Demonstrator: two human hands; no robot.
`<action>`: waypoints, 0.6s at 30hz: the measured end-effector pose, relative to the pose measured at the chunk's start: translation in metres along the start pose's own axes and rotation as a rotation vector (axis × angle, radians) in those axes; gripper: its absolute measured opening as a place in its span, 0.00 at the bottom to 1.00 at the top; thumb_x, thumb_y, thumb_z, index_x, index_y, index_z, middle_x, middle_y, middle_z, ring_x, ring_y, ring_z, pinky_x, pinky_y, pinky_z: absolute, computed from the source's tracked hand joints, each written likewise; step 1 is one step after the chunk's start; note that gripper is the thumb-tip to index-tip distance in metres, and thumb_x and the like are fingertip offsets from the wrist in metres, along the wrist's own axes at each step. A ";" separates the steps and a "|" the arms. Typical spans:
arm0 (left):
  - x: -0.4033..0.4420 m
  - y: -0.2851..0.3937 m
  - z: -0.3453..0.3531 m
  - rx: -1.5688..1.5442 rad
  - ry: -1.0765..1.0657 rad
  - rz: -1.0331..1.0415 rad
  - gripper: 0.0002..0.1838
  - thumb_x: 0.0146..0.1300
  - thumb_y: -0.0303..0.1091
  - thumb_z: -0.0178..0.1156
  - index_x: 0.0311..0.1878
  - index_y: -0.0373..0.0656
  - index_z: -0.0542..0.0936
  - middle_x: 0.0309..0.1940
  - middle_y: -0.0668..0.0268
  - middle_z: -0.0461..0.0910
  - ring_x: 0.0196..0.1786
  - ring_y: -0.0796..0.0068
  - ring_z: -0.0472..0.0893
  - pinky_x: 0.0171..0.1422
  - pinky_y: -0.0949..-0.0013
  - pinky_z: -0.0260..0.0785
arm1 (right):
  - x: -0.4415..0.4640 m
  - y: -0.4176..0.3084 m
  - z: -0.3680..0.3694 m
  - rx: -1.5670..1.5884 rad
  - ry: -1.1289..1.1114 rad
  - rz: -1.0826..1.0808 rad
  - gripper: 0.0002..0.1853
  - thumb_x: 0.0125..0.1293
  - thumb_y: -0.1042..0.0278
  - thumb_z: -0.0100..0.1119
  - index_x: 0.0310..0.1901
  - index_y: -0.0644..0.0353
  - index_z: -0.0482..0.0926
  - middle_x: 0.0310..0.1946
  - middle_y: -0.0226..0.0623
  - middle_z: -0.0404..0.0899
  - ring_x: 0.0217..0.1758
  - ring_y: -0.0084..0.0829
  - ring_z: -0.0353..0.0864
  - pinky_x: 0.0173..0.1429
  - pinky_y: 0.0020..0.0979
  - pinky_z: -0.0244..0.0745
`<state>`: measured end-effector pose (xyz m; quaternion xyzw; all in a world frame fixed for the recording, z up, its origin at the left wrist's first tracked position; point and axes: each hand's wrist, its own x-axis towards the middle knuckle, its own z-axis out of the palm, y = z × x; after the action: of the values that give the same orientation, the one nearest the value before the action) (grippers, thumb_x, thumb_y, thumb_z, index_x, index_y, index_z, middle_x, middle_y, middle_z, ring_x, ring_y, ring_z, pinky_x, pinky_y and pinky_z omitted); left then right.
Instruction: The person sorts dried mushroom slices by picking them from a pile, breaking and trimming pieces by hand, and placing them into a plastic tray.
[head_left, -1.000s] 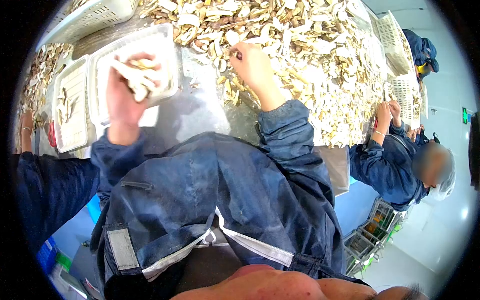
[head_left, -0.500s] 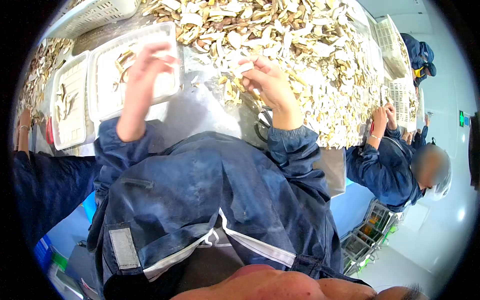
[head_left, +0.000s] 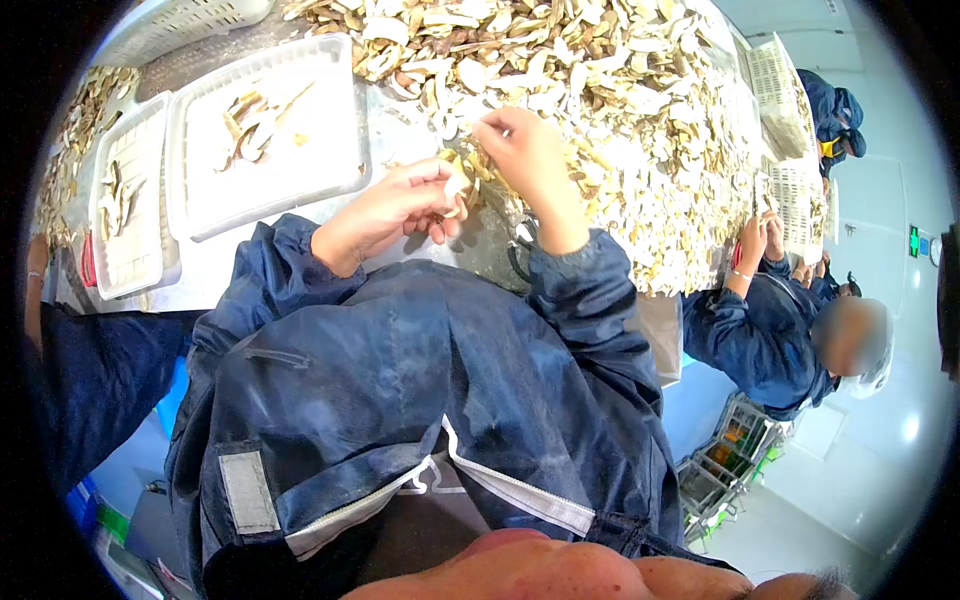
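Note:
My left hand (head_left: 405, 208) is closed on a pale slice, just left of the pile's near edge. Close by on its right, my right hand (head_left: 525, 150) has its thumb and forefinger pinched together at the edge of the pile; what they hold, if anything, is too small to make out. Pale and brown dried slices (head_left: 640, 120), which look like mushroom, cover much of the metal table (head_left: 400, 130). To the left, a large translucent tray (head_left: 210, 205) has several slices in it. A smaller tray (head_left: 135, 265) beside it also holds a few slices.
White perforated baskets stand at the upper left (head_left: 190, 30) and at the right (head_left: 790, 185). A co-worker (head_left: 765, 320) in blue works at the right side, and another person's sleeve (head_left: 100, 370) shows at the left. Wire crates (head_left: 730, 450) stand below the table's right end.
My left hand has let slices go into the large tray, moved right and closed on a slice near the pile. My right hand stays around the pile's edge, its grip slightly shifted.

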<state>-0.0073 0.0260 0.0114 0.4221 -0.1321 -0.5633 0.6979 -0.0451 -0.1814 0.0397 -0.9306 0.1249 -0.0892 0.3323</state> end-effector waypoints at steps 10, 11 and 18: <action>-0.001 -0.001 -0.021 -0.291 0.015 0.019 0.14 0.76 0.43 0.50 0.49 0.44 0.77 0.36 0.62 0.82 0.39 0.71 0.84 0.38 0.70 0.78 | 0.007 -0.004 0.006 0.110 -0.078 0.217 0.10 0.59 0.62 0.67 0.36 0.59 0.86 0.28 0.39 0.84 0.30 0.35 0.84 0.37 0.33 0.77; 0.001 -0.002 -0.018 -0.324 0.034 0.005 0.17 0.78 0.46 0.48 0.48 0.43 0.77 0.36 0.62 0.82 0.37 0.73 0.83 0.34 0.72 0.76 | 0.003 -0.013 -0.003 0.278 -0.116 0.230 0.11 0.60 0.62 0.69 0.37 0.61 0.87 0.24 0.37 0.84 0.28 0.25 0.82 0.36 0.27 0.76; -0.003 0.007 0.001 -0.359 0.141 -0.041 0.14 0.77 0.43 0.50 0.46 0.42 0.77 0.33 0.65 0.80 0.27 0.77 0.78 0.22 0.77 0.66 | 0.008 -0.015 0.015 -0.007 -0.089 -0.110 0.14 0.60 0.62 0.70 0.45 0.58 0.87 0.32 0.41 0.86 0.34 0.32 0.85 0.41 0.30 0.78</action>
<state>-0.0038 0.0283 0.0177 0.3321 0.0283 -0.5609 0.7578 -0.0314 -0.1628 0.0384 -0.9402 0.0590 -0.0655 0.3289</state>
